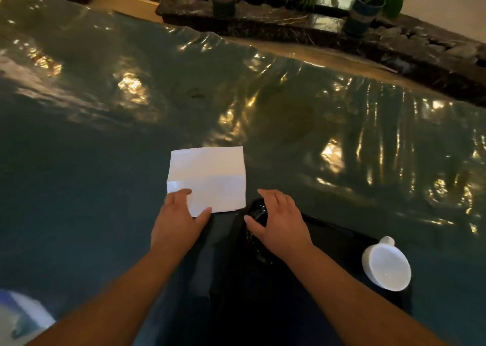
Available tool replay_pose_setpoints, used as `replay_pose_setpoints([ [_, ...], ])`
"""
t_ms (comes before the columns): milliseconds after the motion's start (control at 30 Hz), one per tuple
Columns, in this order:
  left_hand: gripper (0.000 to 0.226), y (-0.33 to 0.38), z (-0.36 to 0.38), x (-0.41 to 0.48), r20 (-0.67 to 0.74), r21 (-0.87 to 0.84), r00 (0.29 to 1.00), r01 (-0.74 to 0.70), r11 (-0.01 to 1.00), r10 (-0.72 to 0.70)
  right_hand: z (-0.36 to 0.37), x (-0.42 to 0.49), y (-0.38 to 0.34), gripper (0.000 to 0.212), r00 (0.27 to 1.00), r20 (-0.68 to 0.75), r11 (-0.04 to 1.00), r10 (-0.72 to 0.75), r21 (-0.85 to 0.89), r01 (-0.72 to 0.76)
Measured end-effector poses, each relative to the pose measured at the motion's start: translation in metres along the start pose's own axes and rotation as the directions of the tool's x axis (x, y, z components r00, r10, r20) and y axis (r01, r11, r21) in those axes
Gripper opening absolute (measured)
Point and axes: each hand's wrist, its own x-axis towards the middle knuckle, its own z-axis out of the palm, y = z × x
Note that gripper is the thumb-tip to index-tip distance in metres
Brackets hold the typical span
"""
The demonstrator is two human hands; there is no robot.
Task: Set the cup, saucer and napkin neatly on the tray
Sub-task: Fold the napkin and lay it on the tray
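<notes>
A folded white napkin (207, 178) lies flat on the table, just beyond the black tray (339, 243). My left hand (178, 219) grips the napkin's near left corner between thumb and fingers. My right hand (278, 224) hovers with fingers spread over a dark saucer (256, 214) at the tray's far left end, and hides most of it. I cannot tell whether this hand touches the saucer. A white cup (385, 265) stands on the tray's right end, handle pointing away from me.
The table is covered with a shiny, wrinkled grey-green sheet (131, 108). A white and blue object (21, 316) shows at the bottom left corner. Beyond the table's far edge stand potted plants (365, 8) on a dark stone ledge.
</notes>
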Motion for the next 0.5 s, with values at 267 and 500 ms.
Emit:
replay_pose_setpoints([
  [267, 0.068, -0.040, -0.033, 0.071, 0.148, -0.325, 0.935, 0.354, 0.877, -0.322, 0.013, 0.080, -0.042, 0.072, 0.941, 0.206, 0.858, 0.268, 0.394, -0.330],
  [500, 0.038, -0.048, -0.044, 0.095, 0.417, -0.547, 0.814, 0.580, 0.604, -0.405, 0.018, 0.111, -0.042, 0.049, 0.796, 0.346, 0.529, 0.496, 0.607, -0.593],
])
